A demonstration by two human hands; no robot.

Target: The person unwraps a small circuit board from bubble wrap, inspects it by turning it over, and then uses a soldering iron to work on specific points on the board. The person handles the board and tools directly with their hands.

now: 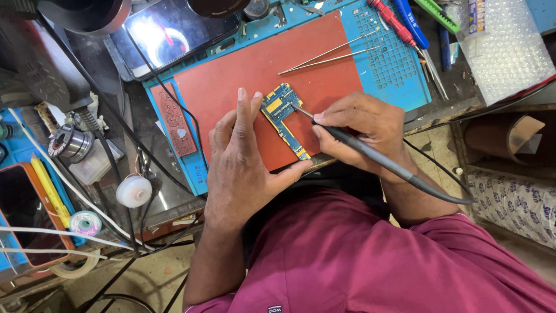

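Here, near the middle of the frame, we see a small blue circuit board [284, 119] lying on a red mat [231, 81], which sits on a larger blue work mat [399, 81] on the table [139, 110]. The board's long axis runs on a diagonal, from upper left down to lower right, and it lies between the two hands, just above both of them in the picture. Our left hand [240, 156] rests flat with the fingers loosely spread, its fingertips touching the board's upper left edge and its thumb reaching toward the lower right end, so it pins the board rather than pinching it. Our right hand [362, 124] is closed in a pen-like grip around a dark soldering iron [370, 156], whose cable trails off to the right. The iron's thin tip points left and slightly up and meets the board's right edge near its upper end. Both hands are at the board; the left covers more of it. Two thin metal probes [330, 55] lie well apart, toward the upper right of the red mat
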